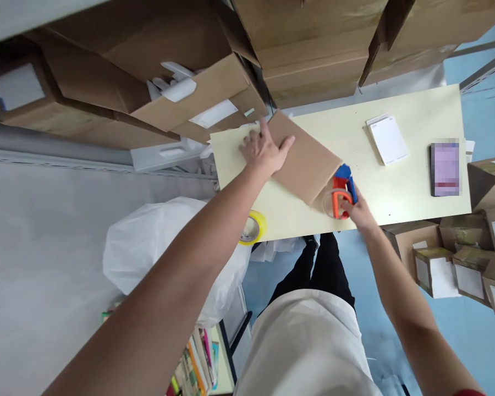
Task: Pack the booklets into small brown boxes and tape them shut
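A brown cardboard box (303,157) lies at a slant on the pale yellow table (371,203). My left hand (264,148) rests against its left end, fingers spread, thumb over the top face. In my right hand (358,210) is an orange and blue tape dispenser (342,190) with a roll of clear tape, held right at the box's lower right corner. Whether the tape touches the cardboard I cannot make out. Partly behind my left forearm, a yellow-edged tape roll (253,228) sits at the table's front edge.
White label sheets (388,139) and a dark-edged, blurred-out flat item (445,168) lie on the table's right. Large cartons (313,49) stand behind it. Taped boxes (431,269) are stacked at right. A white plastic bag (148,236) bulges at left, above several books (196,363).
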{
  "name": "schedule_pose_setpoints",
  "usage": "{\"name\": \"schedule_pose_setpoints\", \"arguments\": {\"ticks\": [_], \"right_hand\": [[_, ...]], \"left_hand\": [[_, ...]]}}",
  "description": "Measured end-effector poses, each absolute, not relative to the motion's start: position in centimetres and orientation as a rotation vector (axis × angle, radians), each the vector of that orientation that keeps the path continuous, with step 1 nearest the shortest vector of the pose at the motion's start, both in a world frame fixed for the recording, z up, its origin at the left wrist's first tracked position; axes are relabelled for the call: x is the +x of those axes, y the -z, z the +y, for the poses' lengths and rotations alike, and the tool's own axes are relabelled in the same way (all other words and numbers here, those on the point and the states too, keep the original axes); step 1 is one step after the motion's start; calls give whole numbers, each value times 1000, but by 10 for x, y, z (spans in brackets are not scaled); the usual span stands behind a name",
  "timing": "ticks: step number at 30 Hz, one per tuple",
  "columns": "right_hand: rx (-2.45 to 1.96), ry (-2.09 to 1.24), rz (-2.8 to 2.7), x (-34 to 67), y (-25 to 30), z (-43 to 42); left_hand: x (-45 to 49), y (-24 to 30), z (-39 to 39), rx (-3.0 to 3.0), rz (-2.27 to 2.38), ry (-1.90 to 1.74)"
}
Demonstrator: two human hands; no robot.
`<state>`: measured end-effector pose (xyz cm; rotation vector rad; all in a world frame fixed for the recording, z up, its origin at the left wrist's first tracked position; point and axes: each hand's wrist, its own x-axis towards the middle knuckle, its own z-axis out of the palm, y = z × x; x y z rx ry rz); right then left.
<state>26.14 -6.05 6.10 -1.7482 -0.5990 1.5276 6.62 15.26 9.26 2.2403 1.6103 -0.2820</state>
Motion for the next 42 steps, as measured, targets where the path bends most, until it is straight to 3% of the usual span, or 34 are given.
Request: {"name": "schedule_pose_setpoints", "arguments": {"ticks": [2,9,19,22,27,31,36,42], "right_hand": [[-1724,-1443,-656,284,-58,-19],[-1669,-1658,-929,324,-56,65],[-1877,-1814,-1304,296,-73,-61],[-2070,-1582,-1636,252,-89,-41],[-1939,-1348,-2090,172,-138,-1],[-1784,-1312,-1710,196,-168,-70],[-1623,-1007,-1116,253,-177,-134],[-1414,-439,-1268,202,-213,-122]], "left_hand": [[58,-97,137,2261,1659,247],[91,-107,132,2481,1389,153],[94,-106,130,2348,1417,65],[98,-96,133,2329,1387,43],[95,-93,153,2174,1322,24],[45,-145,138,2020,1230,-314],[-6,-196,23,1888,1207,-832],[42,-237,-67,1286,856,-842]]}}
